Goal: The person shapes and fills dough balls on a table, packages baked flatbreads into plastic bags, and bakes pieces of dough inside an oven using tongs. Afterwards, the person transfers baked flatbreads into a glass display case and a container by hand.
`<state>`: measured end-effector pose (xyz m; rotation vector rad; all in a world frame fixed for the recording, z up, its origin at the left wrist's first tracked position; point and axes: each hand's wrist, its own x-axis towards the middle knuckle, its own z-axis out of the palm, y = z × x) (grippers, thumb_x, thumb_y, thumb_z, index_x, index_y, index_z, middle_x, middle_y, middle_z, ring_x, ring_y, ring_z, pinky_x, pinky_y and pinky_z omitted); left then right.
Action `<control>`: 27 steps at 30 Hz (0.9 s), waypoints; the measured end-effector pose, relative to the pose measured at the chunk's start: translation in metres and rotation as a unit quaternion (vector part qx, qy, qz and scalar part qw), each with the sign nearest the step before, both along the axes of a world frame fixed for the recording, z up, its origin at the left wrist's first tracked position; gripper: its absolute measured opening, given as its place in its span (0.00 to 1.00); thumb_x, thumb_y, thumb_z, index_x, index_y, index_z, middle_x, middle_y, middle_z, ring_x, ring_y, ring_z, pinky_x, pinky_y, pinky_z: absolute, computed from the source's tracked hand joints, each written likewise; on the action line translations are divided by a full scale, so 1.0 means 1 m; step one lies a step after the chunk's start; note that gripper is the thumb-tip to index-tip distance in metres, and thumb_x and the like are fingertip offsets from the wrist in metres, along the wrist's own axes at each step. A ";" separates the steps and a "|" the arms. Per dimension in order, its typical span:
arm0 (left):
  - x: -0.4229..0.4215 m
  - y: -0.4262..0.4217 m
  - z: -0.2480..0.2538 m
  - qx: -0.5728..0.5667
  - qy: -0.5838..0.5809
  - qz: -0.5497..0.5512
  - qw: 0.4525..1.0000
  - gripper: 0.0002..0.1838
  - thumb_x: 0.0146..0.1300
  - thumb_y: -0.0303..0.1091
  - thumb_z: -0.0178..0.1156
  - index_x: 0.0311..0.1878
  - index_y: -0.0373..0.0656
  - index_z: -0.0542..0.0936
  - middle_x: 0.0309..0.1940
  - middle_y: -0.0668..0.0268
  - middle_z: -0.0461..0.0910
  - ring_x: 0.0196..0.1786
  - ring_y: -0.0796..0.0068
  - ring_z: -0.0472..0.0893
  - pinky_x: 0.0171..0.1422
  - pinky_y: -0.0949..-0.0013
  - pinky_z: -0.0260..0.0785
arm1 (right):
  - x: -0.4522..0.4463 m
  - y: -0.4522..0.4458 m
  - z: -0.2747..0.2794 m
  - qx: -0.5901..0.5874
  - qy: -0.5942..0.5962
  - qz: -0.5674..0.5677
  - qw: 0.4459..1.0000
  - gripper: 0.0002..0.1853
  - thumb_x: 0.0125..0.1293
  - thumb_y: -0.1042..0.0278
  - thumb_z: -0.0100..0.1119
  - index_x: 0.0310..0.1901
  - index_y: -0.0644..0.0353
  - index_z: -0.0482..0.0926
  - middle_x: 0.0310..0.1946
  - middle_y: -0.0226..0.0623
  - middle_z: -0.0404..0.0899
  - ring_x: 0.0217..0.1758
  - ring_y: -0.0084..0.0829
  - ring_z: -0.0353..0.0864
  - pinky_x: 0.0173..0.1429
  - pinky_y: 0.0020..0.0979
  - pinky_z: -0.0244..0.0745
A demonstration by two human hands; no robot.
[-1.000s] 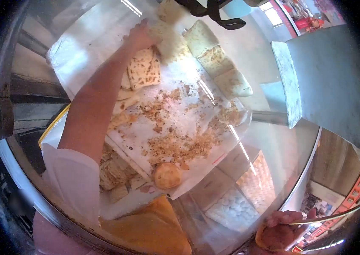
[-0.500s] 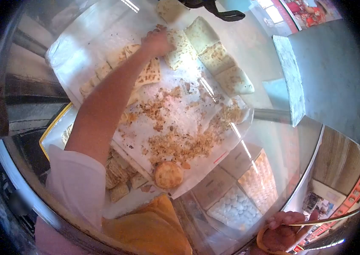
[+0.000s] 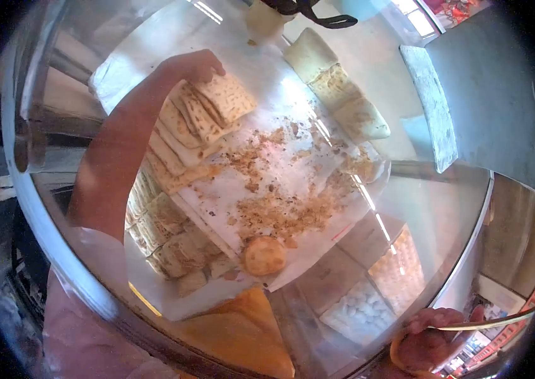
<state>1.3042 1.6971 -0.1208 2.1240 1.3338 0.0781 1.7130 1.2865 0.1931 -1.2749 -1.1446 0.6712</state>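
My left hand [image 3: 197, 65] reaches into a glass-sided case from the left, fingers bent over the upper edge of a square browned flatbread [image 3: 231, 98]. That piece lies on a row of overlapping flatbreads [image 3: 176, 142] on white paper [image 3: 280, 148]. At the lower right, my right hand [image 3: 428, 344] is curled by a thin curved strip [image 3: 495, 323], fingers closed round it. A small round bread [image 3: 264, 256] lies near the paper's lower corner, below scattered brown crumbs [image 3: 289, 211].
Pale folded flatbreads [image 3: 337, 88] line the right side. Layered pastries [image 3: 179, 249] sit at lower left, beside an orange cloth-like item [image 3: 236, 335]. White rounded pieces [image 3: 359, 312] lie at lower right. A glass rim [image 3: 65, 271] curves round the left, and a grey panel [image 3: 488, 107] stands right.
My left hand has moved left and slightly down, and the square flatbread now lies on the row instead of near the pale folded breads. The view has shifted a little. My right hand keeps its hold.
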 end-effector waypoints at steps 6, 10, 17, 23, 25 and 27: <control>0.025 -0.032 0.011 0.197 0.255 -0.062 0.945 0.20 0.63 0.33 0.59 0.58 0.56 0.83 0.64 0.59 0.75 0.66 0.58 0.74 0.64 0.46 0.70 | -0.019 0.002 0.009 -0.082 -0.088 -0.116 0.986 0.58 0.58 0.31 0.64 0.76 0.67 0.51 0.41 0.42 0.72 0.33 0.35 0.75 0.38 0.29 0.76; 0.081 -0.098 0.028 0.205 0.208 -0.122 0.949 0.33 0.56 0.55 0.66 0.65 0.53 0.76 0.60 0.57 0.76 0.68 0.53 0.70 0.73 0.37 0.56 | -0.010 0.000 0.002 -0.035 -0.085 -0.056 0.994 0.59 0.57 0.25 0.61 0.75 0.68 0.52 0.41 0.41 0.71 0.35 0.33 0.75 0.39 0.26 0.75; 0.092 -0.100 0.041 0.173 0.283 -0.041 0.943 0.49 0.45 0.62 0.73 0.71 0.54 0.70 0.70 0.55 0.68 0.74 0.44 0.60 0.77 0.35 0.46 | 0.034 -0.018 -0.005 -0.117 0.095 0.021 0.988 0.28 0.77 0.54 0.47 0.76 0.35 0.58 0.45 0.42 0.76 0.40 0.39 0.82 0.35 0.31 0.86; 0.090 -0.139 0.044 0.202 0.338 -0.070 0.916 0.54 0.48 0.58 0.74 0.77 0.54 0.62 0.75 0.56 0.60 0.78 0.45 0.56 0.78 0.37 0.46 | -0.019 0.005 -0.004 -0.001 -0.035 -0.089 0.995 0.57 0.58 0.32 0.68 0.76 0.63 0.52 0.39 0.36 0.74 0.33 0.26 0.77 0.36 0.23 0.76; 0.083 -0.137 0.018 0.242 0.323 -0.053 0.913 0.53 0.50 0.59 0.73 0.78 0.54 0.60 0.77 0.57 0.58 0.78 0.46 0.54 0.79 0.37 0.45 | -0.021 0.006 -0.001 0.005 0.006 -0.072 0.997 0.58 0.54 0.33 0.71 0.75 0.63 0.53 0.39 0.36 0.75 0.34 0.29 0.79 0.38 0.26 0.78; 0.083 -0.135 0.010 0.261 0.330 -0.029 0.907 0.50 0.55 0.59 0.71 0.78 0.54 0.60 0.78 0.57 0.56 0.80 0.50 0.53 0.79 0.37 0.44 | -0.027 0.006 0.007 -0.031 0.058 -0.097 0.993 0.68 0.40 0.29 0.78 0.74 0.65 0.53 0.37 0.36 0.76 0.34 0.30 0.80 0.37 0.28 0.79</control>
